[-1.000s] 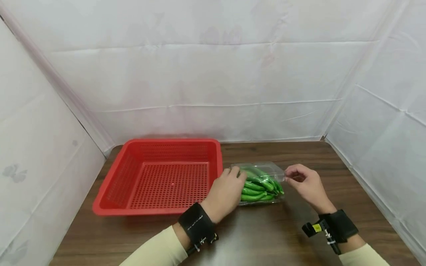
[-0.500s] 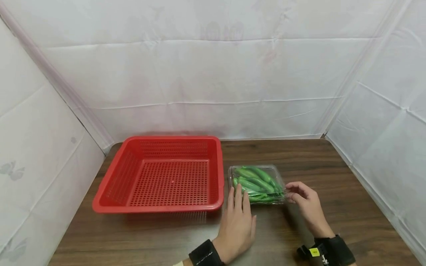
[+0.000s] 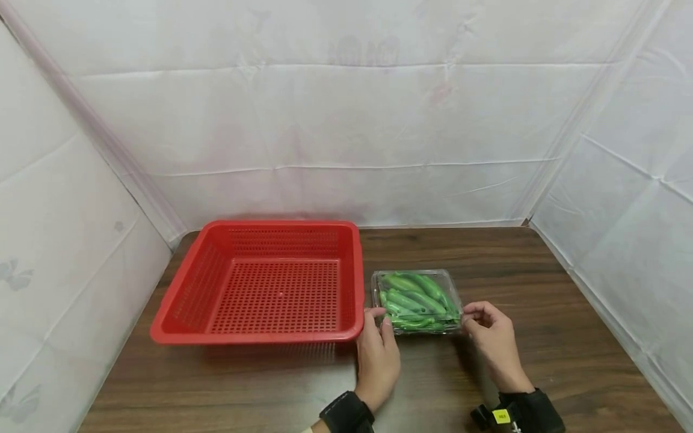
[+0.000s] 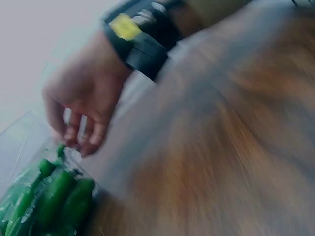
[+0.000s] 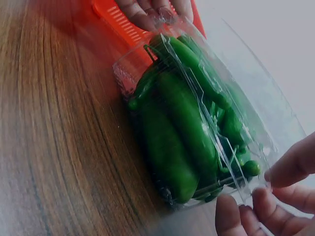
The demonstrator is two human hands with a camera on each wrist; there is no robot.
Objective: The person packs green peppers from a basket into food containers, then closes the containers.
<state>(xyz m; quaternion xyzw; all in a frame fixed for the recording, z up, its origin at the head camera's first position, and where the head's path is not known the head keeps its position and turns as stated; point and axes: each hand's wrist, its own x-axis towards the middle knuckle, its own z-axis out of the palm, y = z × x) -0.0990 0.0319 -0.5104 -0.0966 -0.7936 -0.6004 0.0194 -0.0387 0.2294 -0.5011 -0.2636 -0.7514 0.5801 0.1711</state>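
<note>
Two hands work a clear plastic clamshell (image 3: 417,300) of green peppers (image 3: 414,299) on a wooden desk (image 3: 541,288), approx. mid-desk, just right of a red perforated basket (image 3: 260,282) w/ nothing in it. Progress looks early: the lid is down over the peppers, none are out of the pack, and the pack sits on the desk outside the basket.

The left hand (image 3: 378,352) has its fingertips at the pack's near-left corner, fingers fairly straight, not wrapped round anything. The right hand (image 3: 489,337) has curled fingers at the near-right corner; the right wrist view shows its fingertips (image 5: 231,216) pinching the thin plastic edge there.

The pack is see-through, crinkled, glossy; inside, several smooth, slim dark-green peppers lie side by side approx. lengthwise, stems showing at one end. The left wrist view is motion-blurred.
</note>
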